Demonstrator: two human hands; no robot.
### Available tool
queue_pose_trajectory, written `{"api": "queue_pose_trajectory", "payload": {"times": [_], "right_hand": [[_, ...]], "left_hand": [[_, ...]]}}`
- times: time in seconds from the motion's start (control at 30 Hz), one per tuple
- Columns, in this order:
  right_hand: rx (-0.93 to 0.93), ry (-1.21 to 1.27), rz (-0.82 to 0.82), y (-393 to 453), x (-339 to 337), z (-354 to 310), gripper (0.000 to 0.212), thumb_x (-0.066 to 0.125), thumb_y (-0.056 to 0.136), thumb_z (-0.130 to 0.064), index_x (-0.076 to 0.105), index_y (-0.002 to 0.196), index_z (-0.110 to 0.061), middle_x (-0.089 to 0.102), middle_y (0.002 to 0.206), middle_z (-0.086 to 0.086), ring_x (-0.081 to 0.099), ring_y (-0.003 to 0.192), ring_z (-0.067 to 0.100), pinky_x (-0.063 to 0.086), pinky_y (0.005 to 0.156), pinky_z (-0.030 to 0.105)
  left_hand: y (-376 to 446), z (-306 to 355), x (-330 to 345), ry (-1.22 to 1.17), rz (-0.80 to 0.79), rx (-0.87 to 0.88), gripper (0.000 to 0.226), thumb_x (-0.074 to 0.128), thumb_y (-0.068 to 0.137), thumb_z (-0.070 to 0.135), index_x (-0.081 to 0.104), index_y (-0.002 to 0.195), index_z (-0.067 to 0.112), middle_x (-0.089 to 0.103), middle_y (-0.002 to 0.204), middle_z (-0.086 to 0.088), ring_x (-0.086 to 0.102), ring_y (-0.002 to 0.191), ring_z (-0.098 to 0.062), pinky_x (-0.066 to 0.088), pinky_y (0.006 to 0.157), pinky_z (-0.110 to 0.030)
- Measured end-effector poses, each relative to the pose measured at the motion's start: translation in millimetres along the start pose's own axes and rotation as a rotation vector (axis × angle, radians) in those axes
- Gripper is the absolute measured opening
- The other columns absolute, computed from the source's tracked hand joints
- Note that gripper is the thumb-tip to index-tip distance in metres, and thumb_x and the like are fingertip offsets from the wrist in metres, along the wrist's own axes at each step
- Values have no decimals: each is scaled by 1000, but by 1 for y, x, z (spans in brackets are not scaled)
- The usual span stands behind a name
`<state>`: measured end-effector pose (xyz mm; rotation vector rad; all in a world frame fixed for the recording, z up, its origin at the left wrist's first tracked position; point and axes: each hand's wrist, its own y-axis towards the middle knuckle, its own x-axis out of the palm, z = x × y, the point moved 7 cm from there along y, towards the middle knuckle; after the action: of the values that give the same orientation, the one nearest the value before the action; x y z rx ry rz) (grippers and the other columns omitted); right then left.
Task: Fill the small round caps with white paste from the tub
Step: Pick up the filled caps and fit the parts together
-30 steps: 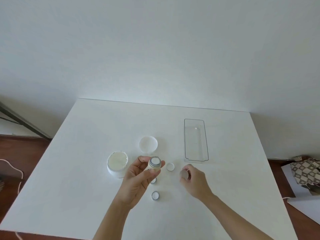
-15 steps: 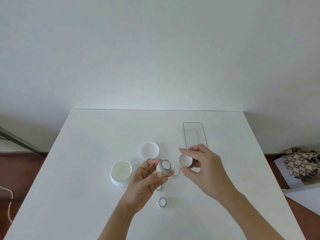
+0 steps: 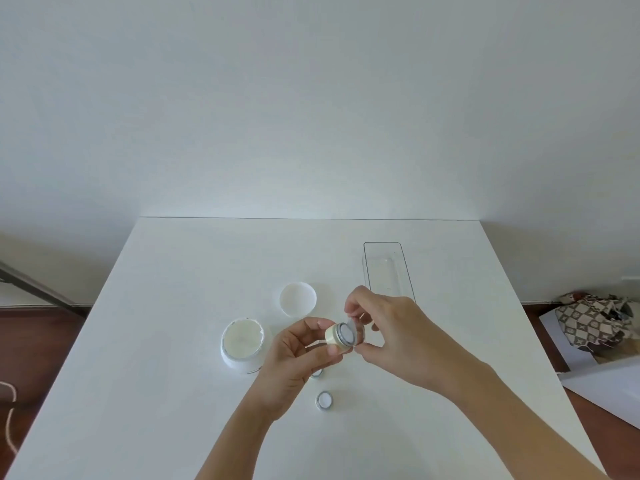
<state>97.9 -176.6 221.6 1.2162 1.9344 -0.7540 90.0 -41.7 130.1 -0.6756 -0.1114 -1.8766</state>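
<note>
Right hand [image 3: 401, 327], a second ago down at white table [image 3: 194, 271], now raised, pinching small translucent round cap [image 3: 356, 328] against mouth of small cream jar [image 3: 337, 339] gripped in left hand [image 3: 298, 358]. Capping looks imminent. Open white paste tub [image 3: 242, 344] sits left; filled cap [image 3: 324, 400] lies below.

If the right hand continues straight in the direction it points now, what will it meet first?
The right hand, pinching a small lid, points left at the small jar in the left hand. It would likely meet the jar's open mouth first.

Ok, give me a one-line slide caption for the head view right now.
Left hand holds a small jar while the right hand brings a cap to its mouth, beside the open paste tub.
</note>
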Motion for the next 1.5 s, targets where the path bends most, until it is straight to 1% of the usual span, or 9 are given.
{"api": "queue_pose_trajectory", "payload": {"times": [0.4,0.57,0.67,0.8,0.93,1.03,1.23,1.37,1.5], "right_hand": [[-81,168,-54,3,2,4,26,73,79,-25,67,103,-35,66,92,-14,61,85,3,53,78,26],[-76,108,-49,5,0,9,28,60,85,-55,66,81,-28,57,67,-13,50,63,9,46,58,27],[-53,100,-31,3,-2,15,40,61,79,-64,64,106,-35,60,87,-21,52,83,-4,42,67,15],[-103,93,-74,-2,-1,15,50,72,81,-32,53,125,-47,58,111,-28,47,105,-11,32,82,1],[-59,88,-47,-1,-2,15,24,66,85,-43,65,108,-36,62,92,-19,50,93,-2,40,77,13],[-40,-38,-18,-1,0,16,36,51,86,-61,67,92,-30,60,79,-13,48,82,1,44,71,22],[-127,-33,-30,-6,-3,10,45,68,81,-45,52,124,-46,59,111,-24,43,104,-5,23,96,13],[-133,-75,20,-5,-4,10,26,60,87,-49,62,110,-36,63,96,-19,44,97,1,23,93,19],[-124,-218,44,-6,1,10,42,45,86,-66,63,102,-31,60,90,-16,43,93,5,24,93,23]], "left_hand": [[1,0,2,26,24,-10,27,83,72,19,74,97,19,73,105,-14,70,98,-26,55,84,-32],[2,0,3,18,24,-10,29,82,71,16,74,99,17,73,102,-14,72,97,-31,55,82,-31],[3,-1,4,-2,35,-10,29,82,70,16,74,99,17,72,102,-15,73,94,-27,55,81,-30],[4,-1,5,-7,30,-7,28,81,70,14,74,98,16,72,104,-16,72,98,-30,56,82,-32],[4,-1,7,4,23,-15,28,81,69,16,75,97,17,73,100,-11,72,94,-23,56,81,-30],[4,-3,7,-9,31,-23,28,81,69,14,75,97,16,73,101,-14,73,96,-30,56,80,-30],[3,-3,6,-2,18,-10,28,79,73,14,73,100,15,73,105,-16,73,99,-31,56,83,-32],[3,-6,5,0,26,-25,29,81,71,15,74,100,15,75,101,-12,73,95,-24,56,81,-30],[2,-8,4,-5,28,-25,29,81,71,14,73,99,14,74,95,-11,73,92,-25,57,81,-30]]}}
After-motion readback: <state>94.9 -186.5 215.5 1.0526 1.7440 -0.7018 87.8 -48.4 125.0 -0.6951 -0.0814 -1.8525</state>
